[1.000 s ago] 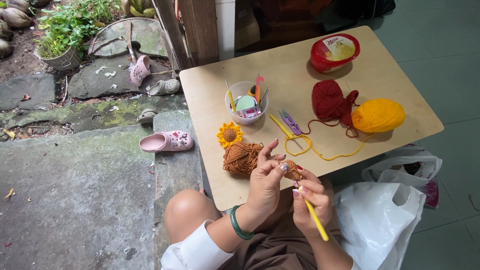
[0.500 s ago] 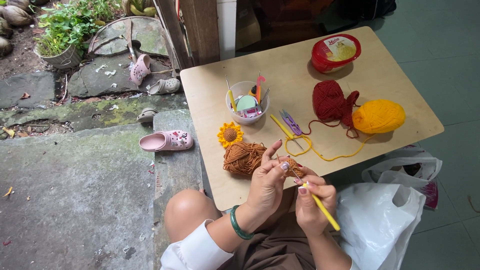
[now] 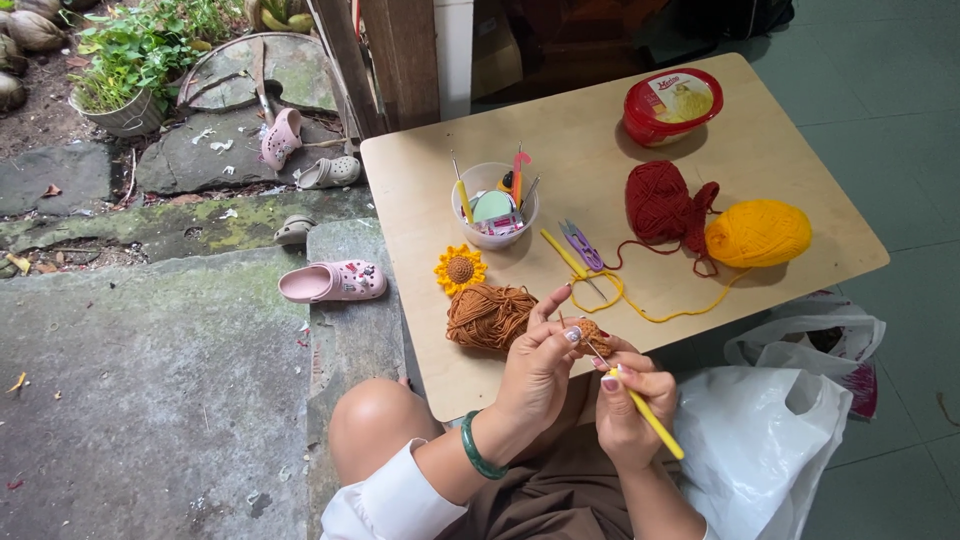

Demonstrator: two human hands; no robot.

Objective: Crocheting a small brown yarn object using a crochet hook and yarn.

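Head view looks down on a low wooden table [image 3: 700, 150] set beside a stone step. At the far left a leafy plant sits in a pale pot [image 3: 125, 110], and a pink clog [image 3: 333, 282] lies on the mossy stone just beside the table's left edge. On the table near that edge, a crocheted yellow flower with a brown centre [image 3: 459, 269] lies just above a loose bundle of brown yarn [image 3: 490, 316]. Behind them stands a clear plastic cup [image 3: 494, 205] packed with hooks and small tools. A yellow hook and small purple snips [image 3: 582, 246] lie to the cup's right. Further right come a dark red yarn ball [image 3: 660, 203] and a round yellow yarn ball [image 3: 758, 233], close together, with a yellow strand trailing toward the front edge. At the back sits a round red tub [image 3: 672, 105] with a pale oval label showing a yellow picture on its lid. White plastic bags [image 3: 760, 450] rest on the green tiled floor at the right.

Over the table's front edge, the left hand [image 3: 540, 365], a green bangle on its wrist, pinches a small round brown crochet piece [image 3: 590, 333] between thumb and fingers, index finger raised. The right hand [image 3: 625, 410], fingers curled narrow, grips a yellow-handled crochet hook [image 3: 650, 420] whose tip meets the piece, the handle slanting down to the right. Both wrists are raised above the lap.
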